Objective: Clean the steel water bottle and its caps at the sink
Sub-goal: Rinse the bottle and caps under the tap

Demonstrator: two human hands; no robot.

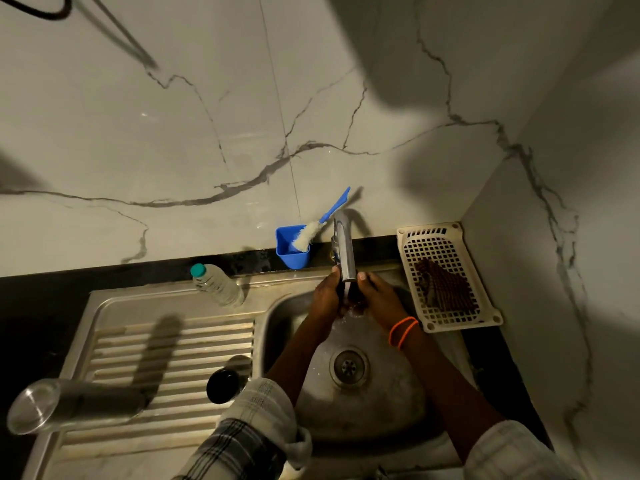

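Water runs over the dark cap (350, 295) I grip between my left hand (325, 295) and right hand (378, 296) under the tap (344, 251); wet, it could slip toward the drain (348, 367), while the steel bottle (74, 403) lies on the drainboard (166, 344).

One steel water bottle (74, 403) at lower left. One black cap (223, 381) near the frame's centre bottom. One clear plastic bottle (216, 284) left of centre. One blue cup (292, 249) holding one brush (320, 225), upper centre. One tap (344, 249). One white basket (448, 275) at right, holding one cloth (441, 287). Two hands: left hand (325, 294), right hand (379, 297). Two orange bands (403, 331) on one wrist.
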